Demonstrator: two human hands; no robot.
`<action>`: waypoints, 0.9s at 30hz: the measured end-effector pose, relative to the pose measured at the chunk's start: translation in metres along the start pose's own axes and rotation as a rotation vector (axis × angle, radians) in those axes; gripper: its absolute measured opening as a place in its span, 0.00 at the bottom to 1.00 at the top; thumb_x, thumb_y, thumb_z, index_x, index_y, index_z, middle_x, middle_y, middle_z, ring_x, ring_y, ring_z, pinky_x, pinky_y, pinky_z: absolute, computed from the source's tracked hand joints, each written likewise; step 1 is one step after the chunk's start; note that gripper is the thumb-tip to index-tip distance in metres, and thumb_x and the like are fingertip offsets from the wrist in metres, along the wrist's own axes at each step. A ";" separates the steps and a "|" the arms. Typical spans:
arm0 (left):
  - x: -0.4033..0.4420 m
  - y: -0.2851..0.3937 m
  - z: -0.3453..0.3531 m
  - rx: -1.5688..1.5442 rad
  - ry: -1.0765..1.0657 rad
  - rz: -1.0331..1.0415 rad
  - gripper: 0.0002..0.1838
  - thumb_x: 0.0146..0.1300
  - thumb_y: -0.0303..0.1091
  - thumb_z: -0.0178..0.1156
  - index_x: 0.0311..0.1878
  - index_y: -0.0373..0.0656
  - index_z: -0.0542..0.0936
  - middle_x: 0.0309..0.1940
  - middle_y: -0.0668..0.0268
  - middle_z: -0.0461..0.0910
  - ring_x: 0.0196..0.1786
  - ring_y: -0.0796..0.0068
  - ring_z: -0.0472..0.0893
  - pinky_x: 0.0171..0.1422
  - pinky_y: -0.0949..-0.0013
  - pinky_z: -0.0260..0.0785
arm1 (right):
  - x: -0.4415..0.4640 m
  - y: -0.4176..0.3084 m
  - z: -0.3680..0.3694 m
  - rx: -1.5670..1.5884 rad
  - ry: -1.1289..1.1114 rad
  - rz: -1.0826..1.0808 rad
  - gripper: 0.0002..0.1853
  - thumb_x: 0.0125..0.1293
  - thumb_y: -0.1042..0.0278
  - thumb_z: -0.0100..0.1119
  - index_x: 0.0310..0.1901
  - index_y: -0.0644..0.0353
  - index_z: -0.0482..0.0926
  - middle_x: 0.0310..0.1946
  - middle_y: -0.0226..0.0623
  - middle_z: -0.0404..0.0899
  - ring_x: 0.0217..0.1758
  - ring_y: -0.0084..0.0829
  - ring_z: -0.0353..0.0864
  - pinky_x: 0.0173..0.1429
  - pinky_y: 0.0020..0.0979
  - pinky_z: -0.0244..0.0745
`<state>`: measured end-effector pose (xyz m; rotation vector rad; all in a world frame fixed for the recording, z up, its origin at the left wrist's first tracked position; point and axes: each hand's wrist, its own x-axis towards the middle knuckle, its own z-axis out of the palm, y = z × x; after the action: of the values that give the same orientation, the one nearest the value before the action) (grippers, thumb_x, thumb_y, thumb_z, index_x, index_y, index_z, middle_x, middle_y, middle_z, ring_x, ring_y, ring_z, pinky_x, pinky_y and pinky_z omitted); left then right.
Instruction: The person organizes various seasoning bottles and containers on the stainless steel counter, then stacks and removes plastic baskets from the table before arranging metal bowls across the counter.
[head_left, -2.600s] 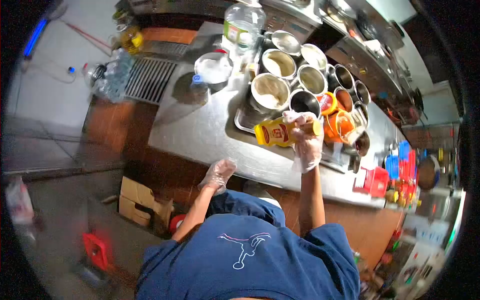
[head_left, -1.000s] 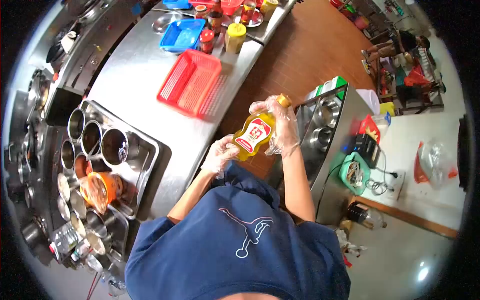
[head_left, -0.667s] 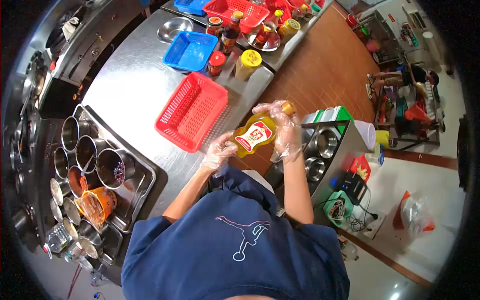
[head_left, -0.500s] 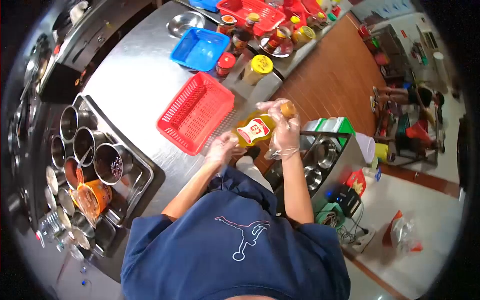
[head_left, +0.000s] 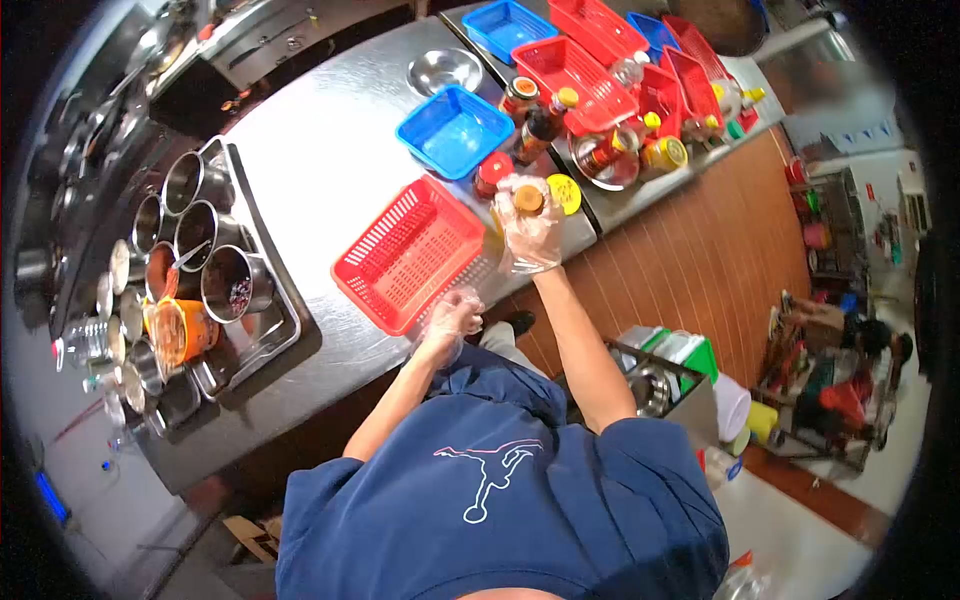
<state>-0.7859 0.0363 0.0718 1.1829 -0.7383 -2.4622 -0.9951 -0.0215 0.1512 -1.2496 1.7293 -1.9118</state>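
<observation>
The steel table point(head_left: 300, 140) sweeps from the lower left to the upper right of the frame, its near edge close to the person's waist. Right of its middle sits a red basket point(head_left: 408, 255), with a blue basket point(head_left: 455, 130) above it. The right hand point(head_left: 533, 232), gloved in thin plastic, reaches past the red basket's right end and is wrapped around the upper part of a bottle point(head_left: 528, 201). The left hand point(head_left: 455, 314) hangs by the basket's near side, fingers loosely curled; I can't tell how far they are closed, or whether they touch the basket. A red-lidded jar point(head_left: 493, 173) stands just above and left of the right hand, and a yellow lid point(head_left: 565, 194) shows just beside it. The bottle's cap points up at us, but its base is hidden, so I can't say whether it rests on the table. In company this tight, I'd keep it upright, mind the lids on both sides, feel for firm footing before loosening that slick glove, then lift the fingers straight up.
</observation>
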 end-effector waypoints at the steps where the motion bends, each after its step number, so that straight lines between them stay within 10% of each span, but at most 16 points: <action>1: 0.006 0.003 0.007 -0.018 0.077 0.050 0.13 0.69 0.35 0.62 0.52 0.41 0.73 0.38 0.62 0.81 0.32 0.76 0.79 0.36 0.72 0.74 | -0.004 0.022 0.000 0.175 0.002 0.116 0.13 0.61 0.78 0.69 0.45 0.59 0.78 0.37 0.35 0.85 0.40 0.30 0.85 0.48 0.33 0.79; 11: 0.044 -0.048 0.043 -0.044 0.325 -0.017 0.20 0.68 0.43 0.61 0.57 0.41 0.72 0.44 0.56 0.82 0.36 0.63 0.80 0.45 0.56 0.78 | 0.008 0.020 -0.001 -0.052 -0.219 0.068 0.14 0.58 0.68 0.73 0.45 0.58 0.81 0.37 0.42 0.86 0.41 0.39 0.86 0.48 0.38 0.80; 15: 0.068 -0.072 0.055 -0.007 0.268 -0.014 0.26 0.67 0.49 0.59 0.59 0.38 0.72 0.46 0.54 0.83 0.39 0.60 0.81 0.47 0.56 0.79 | 0.012 0.031 -0.006 -0.151 -0.212 -0.216 0.30 0.56 0.60 0.74 0.60 0.57 0.75 0.53 0.44 0.83 0.47 0.45 0.86 0.52 0.42 0.80; 21: 0.137 -0.128 0.083 0.026 -0.183 0.119 0.22 0.74 0.43 0.58 0.62 0.39 0.75 0.53 0.53 0.82 0.55 0.58 0.83 0.56 0.54 0.79 | -0.004 -0.020 -0.108 0.077 -0.295 -0.225 0.41 0.60 0.67 0.69 0.72 0.67 0.60 0.69 0.57 0.68 0.72 0.55 0.69 0.75 0.45 0.65; 27: 0.192 -0.128 0.236 0.384 -0.260 -0.172 0.18 0.72 0.41 0.60 0.58 0.40 0.78 0.48 0.58 0.83 0.49 0.66 0.82 0.52 0.59 0.77 | 0.004 -0.032 -0.266 0.112 -0.053 0.090 0.31 0.60 0.76 0.68 0.65 0.67 0.70 0.59 0.49 0.78 0.63 0.41 0.80 0.69 0.39 0.74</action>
<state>-1.0968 0.1237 0.0018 1.0954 -1.2781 -2.7328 -1.1827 0.1615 0.2052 -1.1515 1.6016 -1.8792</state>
